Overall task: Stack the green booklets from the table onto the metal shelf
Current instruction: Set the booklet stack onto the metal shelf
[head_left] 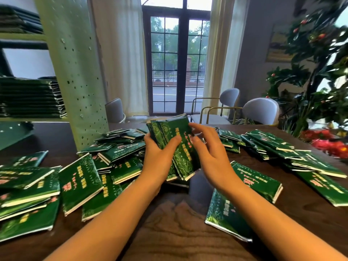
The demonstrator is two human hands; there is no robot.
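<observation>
My left hand (160, 157) grips a bundle of several green booklets (175, 140), held upright above the middle of the dark wooden table (178, 223). My right hand (209, 153) hovers just right of the bundle, fingers spread and relaxed, their tips near or touching the booklets' front cover. Loose green booklets (81, 181) lie scattered across the table on the left, and more booklets (273, 146) on the right. The metal shelf (28, 119) stands at the far left with a stack of green booklets (32, 97) on it.
A pale green perforated post (75, 72) of the shelf rises between shelf and table. Grey chairs (261, 110) stand behind the table before a glass door. A plant with red fruit (316, 72) and red flowers (331, 144) fill the right side.
</observation>
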